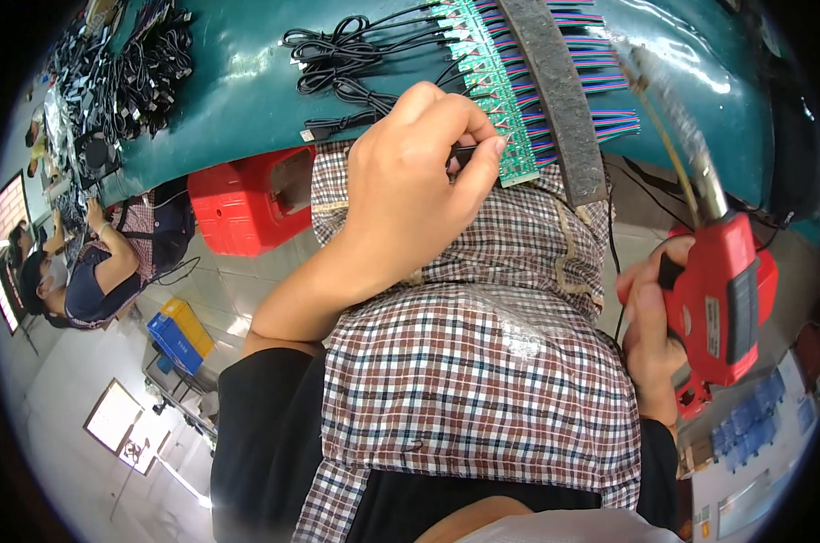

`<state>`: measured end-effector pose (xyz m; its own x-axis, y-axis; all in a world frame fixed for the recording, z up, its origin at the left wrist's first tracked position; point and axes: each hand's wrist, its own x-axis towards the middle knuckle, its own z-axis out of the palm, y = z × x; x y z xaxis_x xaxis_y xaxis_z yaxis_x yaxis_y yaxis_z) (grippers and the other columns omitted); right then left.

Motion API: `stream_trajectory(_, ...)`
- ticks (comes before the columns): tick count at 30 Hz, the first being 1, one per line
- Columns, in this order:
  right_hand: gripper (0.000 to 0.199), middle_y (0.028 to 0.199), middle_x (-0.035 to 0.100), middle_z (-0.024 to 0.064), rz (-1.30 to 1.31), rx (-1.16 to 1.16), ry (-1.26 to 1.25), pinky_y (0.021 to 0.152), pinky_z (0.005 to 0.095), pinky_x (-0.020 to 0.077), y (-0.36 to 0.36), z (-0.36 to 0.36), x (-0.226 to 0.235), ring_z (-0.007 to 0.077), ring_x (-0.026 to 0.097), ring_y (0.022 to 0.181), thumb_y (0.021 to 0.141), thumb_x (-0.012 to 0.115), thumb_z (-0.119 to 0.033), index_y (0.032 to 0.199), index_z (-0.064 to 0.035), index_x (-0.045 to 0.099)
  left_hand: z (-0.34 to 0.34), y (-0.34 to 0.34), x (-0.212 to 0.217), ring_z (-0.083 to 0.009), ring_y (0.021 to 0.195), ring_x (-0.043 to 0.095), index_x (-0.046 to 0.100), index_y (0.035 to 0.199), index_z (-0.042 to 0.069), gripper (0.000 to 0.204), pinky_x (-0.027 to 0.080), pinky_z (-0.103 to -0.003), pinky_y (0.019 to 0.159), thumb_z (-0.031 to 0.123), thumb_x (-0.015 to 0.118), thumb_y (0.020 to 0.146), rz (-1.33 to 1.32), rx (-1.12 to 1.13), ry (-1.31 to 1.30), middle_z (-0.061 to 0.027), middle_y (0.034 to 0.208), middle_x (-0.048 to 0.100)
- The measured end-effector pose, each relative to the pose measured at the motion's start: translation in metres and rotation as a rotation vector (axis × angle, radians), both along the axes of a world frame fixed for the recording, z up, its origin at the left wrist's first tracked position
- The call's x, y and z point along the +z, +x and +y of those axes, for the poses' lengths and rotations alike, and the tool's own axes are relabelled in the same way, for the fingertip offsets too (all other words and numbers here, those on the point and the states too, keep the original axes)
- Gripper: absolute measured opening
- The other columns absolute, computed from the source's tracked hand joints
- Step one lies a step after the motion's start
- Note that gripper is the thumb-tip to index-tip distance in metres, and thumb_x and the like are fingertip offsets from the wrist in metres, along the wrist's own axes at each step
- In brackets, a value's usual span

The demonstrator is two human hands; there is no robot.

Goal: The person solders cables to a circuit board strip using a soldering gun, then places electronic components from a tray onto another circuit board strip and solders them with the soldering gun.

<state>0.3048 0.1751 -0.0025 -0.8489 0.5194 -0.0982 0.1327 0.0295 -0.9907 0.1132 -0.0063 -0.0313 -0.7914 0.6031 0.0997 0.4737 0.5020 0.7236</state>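
Note:
My left hand [419, 172] pinches the end of a thin black cable [459, 154] against the edge of a row of green circuit boards [496, 90] on the teal table [238, 81]. A dark flat bar [559, 100] lies across the boards, with coloured ribbon wires [600, 68] fanning out to its right. My right hand [649, 326] grips a red soldering gun [722, 290], whose long metal tip [672, 118] points up over the table, apart from the boards. A checked cloth [482, 362] covers my lap.
Loose black cables [355, 54] lie on the table left of the boards, and a heap of more cables [129, 54] sits at far left. A red plastic stool [247, 199] stands under the table edge. Other people [93, 262] sit at left beside blue and yellow crates [179, 330].

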Motion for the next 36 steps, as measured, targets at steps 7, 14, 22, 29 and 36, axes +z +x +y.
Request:
stream_trajectory(7,0.034,0.086,0.056,0.0075,-0.206,0.252,0.164,0.061,0.0304,0.0446,0.056,0.013,-0.006,0.0147,0.051,0.066,0.095,0.057,0.002,0.128,0.0027,0.050,0.005,0.007,0.000,-0.0106,0.061,0.056,0.067,0.083,0.003,0.008,0.045,-0.025,0.055,0.004,0.075,0.082,-0.006,-0.052,0.002,-0.0035,0.078,0.058)
stream_trajectory(14,0.026,0.084,0.059,0.0054,-0.337,0.164,0.093,0.064,0.0286,0.0448,0.067,0.005,-0.012,0.0126,0.053,0.070,0.093,0.060,0.005,0.118,0.0032,0.056,0.006,0.009,-0.008,-0.0115,0.059,0.056,0.067,0.081,0.004,0.008,0.045,-0.026,0.053,0.004,0.075,0.082,0.082,-0.027,-0.017,-0.0040,0.077,0.059)
stream_trajectory(22,0.029,0.101,0.061,0.0087,-0.356,0.212,0.076,0.079,0.0290,0.0479,0.055,0.005,-0.013,0.0152,0.058,0.088,0.088,0.061,0.011,0.116,0.0041,0.059,0.009,0.009,-0.007,-0.0117,0.058,0.057,0.066,0.079,0.004,0.010,0.045,-0.026,0.052,0.006,0.075,0.082,0.132,-0.029,-0.070,-0.0031,0.076,0.058)
stream_trajectory(29,0.026,0.103,0.061,0.0095,-0.354,0.173,-0.006,0.088,0.0325,0.0473,0.045,0.003,-0.007,0.0178,0.058,0.094,0.086,0.062,0.012,0.111,0.0039,0.062,0.009,0.006,-0.007,-0.0121,0.058,0.058,0.065,0.079,0.005,0.010,0.045,-0.026,0.052,0.007,0.075,0.082,0.143,-0.038,-0.095,-0.0027,0.075,0.058)
stream_trajectory(36,0.024,0.103,0.061,0.0095,-0.360,0.200,0.053,0.086,0.0313,0.0475,0.044,0.003,-0.008,0.0170,0.059,0.093,0.088,0.063,0.011,0.111,0.0037,0.061,0.010,0.005,-0.007,-0.0128,0.059,0.059,0.065,0.078,0.006,0.010,0.046,-0.026,0.051,0.007,0.075,0.080,0.162,-0.034,-0.123,-0.0023,0.075,0.060)
